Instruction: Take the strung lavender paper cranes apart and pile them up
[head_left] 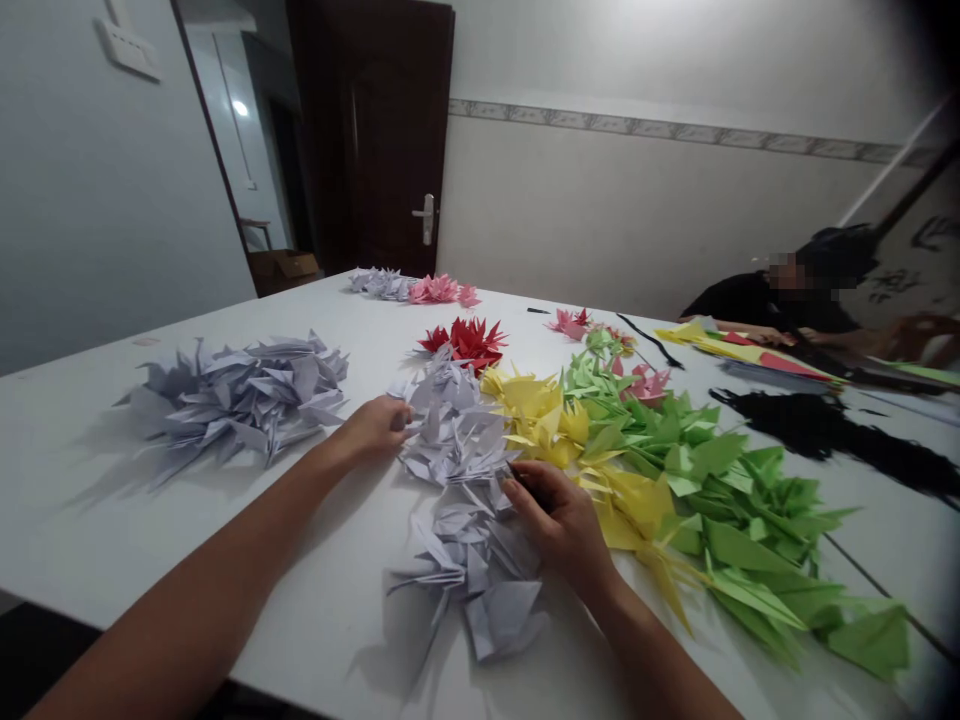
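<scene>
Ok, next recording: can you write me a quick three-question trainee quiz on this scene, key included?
1. Which colour lies between the middle lilac pieces and the green pieces? (a) red (b) yellow (c) black
2. True or false: the right hand is closer to the green pieces than the left hand is.
3. Fill in: the person across the table wears a ____ top.
Key: 1 b; 2 true; 3 black

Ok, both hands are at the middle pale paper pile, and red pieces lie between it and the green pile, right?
Not red: the head view shows yellow pieces between the pale pile and the green pile. The left hand and right hand are at the pale one.
</scene>
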